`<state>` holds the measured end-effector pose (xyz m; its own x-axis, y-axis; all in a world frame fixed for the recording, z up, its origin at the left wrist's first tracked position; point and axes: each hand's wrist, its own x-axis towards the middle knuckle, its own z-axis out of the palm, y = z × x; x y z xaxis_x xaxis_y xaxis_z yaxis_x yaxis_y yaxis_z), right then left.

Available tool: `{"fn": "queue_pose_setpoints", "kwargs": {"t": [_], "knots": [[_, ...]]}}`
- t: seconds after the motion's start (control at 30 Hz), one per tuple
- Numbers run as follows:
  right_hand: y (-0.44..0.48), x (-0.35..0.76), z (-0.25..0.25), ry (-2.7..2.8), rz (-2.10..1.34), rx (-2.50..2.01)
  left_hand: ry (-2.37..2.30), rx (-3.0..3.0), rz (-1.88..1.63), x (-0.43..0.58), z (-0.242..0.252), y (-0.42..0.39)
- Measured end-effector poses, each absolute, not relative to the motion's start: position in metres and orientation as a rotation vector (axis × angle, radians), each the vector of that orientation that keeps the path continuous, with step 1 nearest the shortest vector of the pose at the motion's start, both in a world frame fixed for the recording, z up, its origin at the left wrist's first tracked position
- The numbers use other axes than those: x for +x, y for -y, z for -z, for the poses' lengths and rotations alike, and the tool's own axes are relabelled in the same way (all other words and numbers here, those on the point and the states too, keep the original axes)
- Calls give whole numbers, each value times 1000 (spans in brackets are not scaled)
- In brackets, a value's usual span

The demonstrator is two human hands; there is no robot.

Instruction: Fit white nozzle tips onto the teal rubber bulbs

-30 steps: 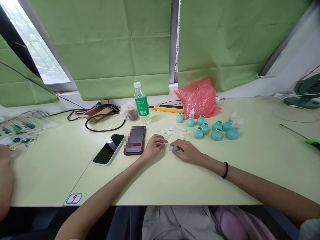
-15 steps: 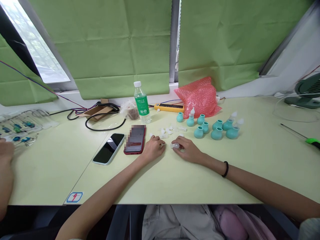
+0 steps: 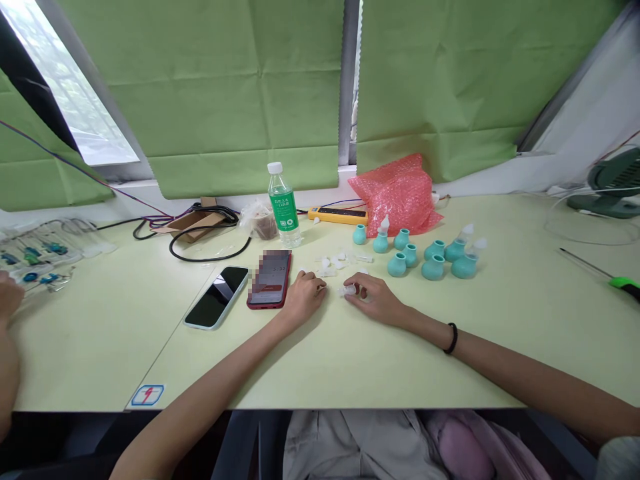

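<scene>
My right hand [image 3: 375, 298] pinches a small translucent plastic nozzle piece [image 3: 346, 291] just above the table, its end pointing left toward my other hand. A short gap away, my left hand [image 3: 305, 295] rests low beside the red-cased phone with its fingertips pressed together. Whatever lies between those fingertips is too small to make out. Just beyond both hands, several small white and clear plastic parts [image 3: 341, 259] are scattered. To their right stand several teal squeeze bulbs [image 3: 433, 267], a few of them topped with clear nozzles [image 3: 385, 225].
Left of my hands lie a red-cased phone [image 3: 270, 293] and a light-cased phone [image 3: 217, 298]. Behind are a water bottle [image 3: 284, 210], a yellow power strip [image 3: 338, 215] and a pink bubble-wrap bag [image 3: 400, 197]. A screwdriver [image 3: 623, 285] lies far right. Another person's hand [image 3: 9, 297] is at far left.
My left hand has shifted slightly left, away from the right one. The nozzle piece in my right hand has turned and moved slightly left.
</scene>
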<state>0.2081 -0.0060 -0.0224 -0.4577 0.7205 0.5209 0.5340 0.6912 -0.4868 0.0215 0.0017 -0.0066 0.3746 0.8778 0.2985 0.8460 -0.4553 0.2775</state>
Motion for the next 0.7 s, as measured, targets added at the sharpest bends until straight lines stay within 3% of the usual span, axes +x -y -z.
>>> {"fn": "queue_pose_setpoints", "kwargs": {"t": [0.23, 0.7], "knots": [[5, 209, 23, 2163, -364, -980, -1173, 2438, -927, 28, 1, 5], [4, 211, 26, 2154, -384, -975, -1084, 2582, -986, 27, 7, 3]]}}
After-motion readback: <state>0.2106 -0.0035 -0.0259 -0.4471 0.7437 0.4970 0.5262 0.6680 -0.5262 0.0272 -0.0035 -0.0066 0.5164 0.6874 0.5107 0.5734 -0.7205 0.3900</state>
